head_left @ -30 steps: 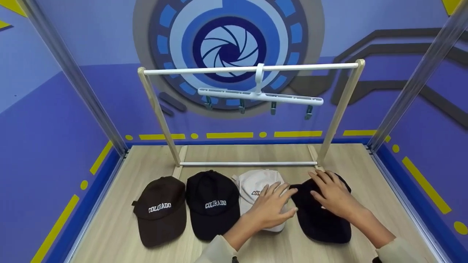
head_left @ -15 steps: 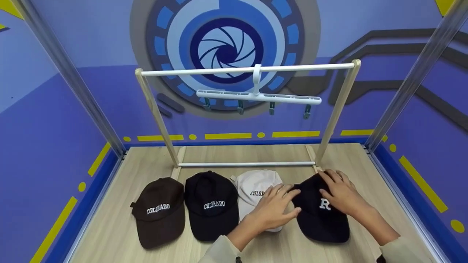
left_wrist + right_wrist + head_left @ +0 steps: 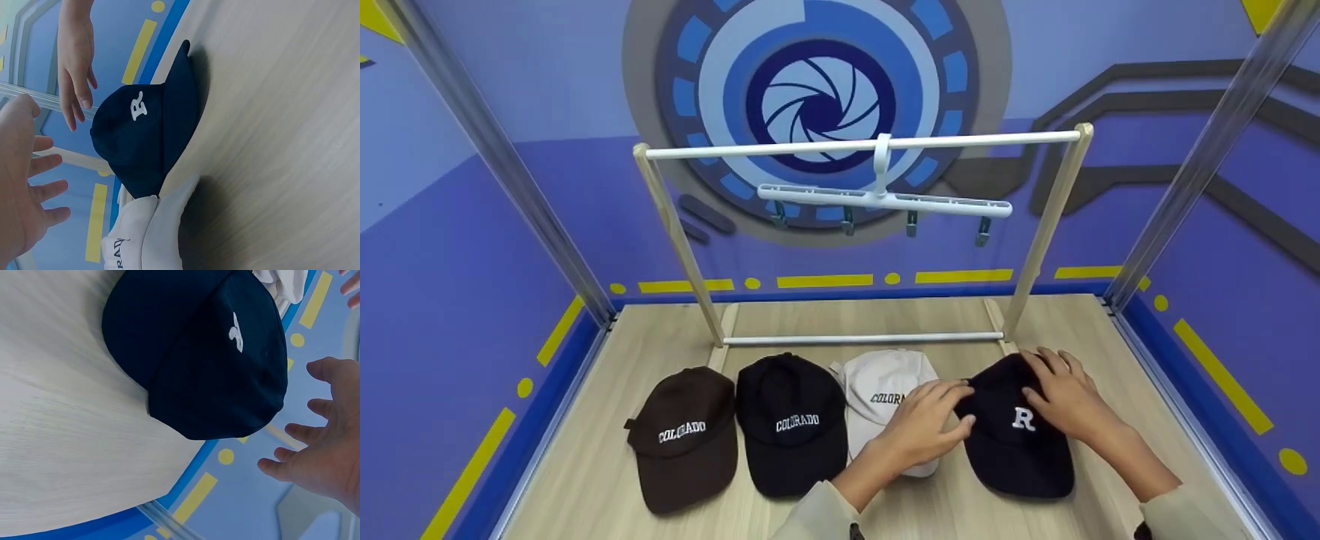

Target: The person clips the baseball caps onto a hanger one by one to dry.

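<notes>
A dark navy baseball cap with a white letter R lies at the right end of a row of caps, brim toward me. My right hand hovers by its right side; in the right wrist view its fingers are spread, apart from the crown. Over the white COLORADO cap is my left hand, hiding part of its lettering, fingertips near the navy cap's left edge. Relaxed, spread fingers of this hand show in the left wrist view, with nothing in them.
Left of the white cap lie a black COLORADO cap and a brown one. Behind them stands a wooden rack with white rods. From its top rod hangs a white hanger with several clips. Patterned walls enclose the tabletop.
My right hand has drawn right and off the navy cap's front, uncovering the white R. The left hand has shifted slightly right. The caps keep their places, while the head view has shifted slightly.
</notes>
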A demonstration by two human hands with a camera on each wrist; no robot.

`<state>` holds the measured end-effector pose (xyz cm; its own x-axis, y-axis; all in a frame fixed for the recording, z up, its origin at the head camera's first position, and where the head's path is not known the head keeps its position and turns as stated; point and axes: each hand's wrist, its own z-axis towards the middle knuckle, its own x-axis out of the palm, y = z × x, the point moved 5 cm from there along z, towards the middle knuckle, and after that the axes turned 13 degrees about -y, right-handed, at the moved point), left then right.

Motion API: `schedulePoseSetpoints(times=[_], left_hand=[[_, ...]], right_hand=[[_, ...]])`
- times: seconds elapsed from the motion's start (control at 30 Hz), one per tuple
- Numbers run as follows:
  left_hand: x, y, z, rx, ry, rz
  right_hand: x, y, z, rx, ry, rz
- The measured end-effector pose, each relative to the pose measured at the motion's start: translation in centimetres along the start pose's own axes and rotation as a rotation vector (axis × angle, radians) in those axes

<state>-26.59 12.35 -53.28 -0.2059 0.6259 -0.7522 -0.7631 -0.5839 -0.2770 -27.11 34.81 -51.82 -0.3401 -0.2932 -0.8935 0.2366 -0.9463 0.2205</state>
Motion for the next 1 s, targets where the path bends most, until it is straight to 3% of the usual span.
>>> schedulePoseSetpoints(times=[0.17,0.4,0.6,0.8,1.0], left_hand=[[0.2,-0.4,0.3,0.004,-0.024,-0.008],[0.9,-0.4,1.0,-0.04,-0.076,-0.062],[1.9,0.2,1.0,-0.135,-0.1,-0.156],[3.8,0.6,1.2,-0.223,-0.105,-0.236],[5.8,1.2,1.2,-0.328,-0.14,-0.377]], right_hand=[[0.2,-0.2,-0.2,0.012,-0.007,0.007],[0.4,-0.7,-0.2,0.045,0.013,0.006],[0.4,-0.9,-0.1,0.057,0.015,0.016],[0.4,-1.1,-0.2,0.068,0.019,0.025],[0.6,-1.3,0.0,0.088,0.019,0.047]])
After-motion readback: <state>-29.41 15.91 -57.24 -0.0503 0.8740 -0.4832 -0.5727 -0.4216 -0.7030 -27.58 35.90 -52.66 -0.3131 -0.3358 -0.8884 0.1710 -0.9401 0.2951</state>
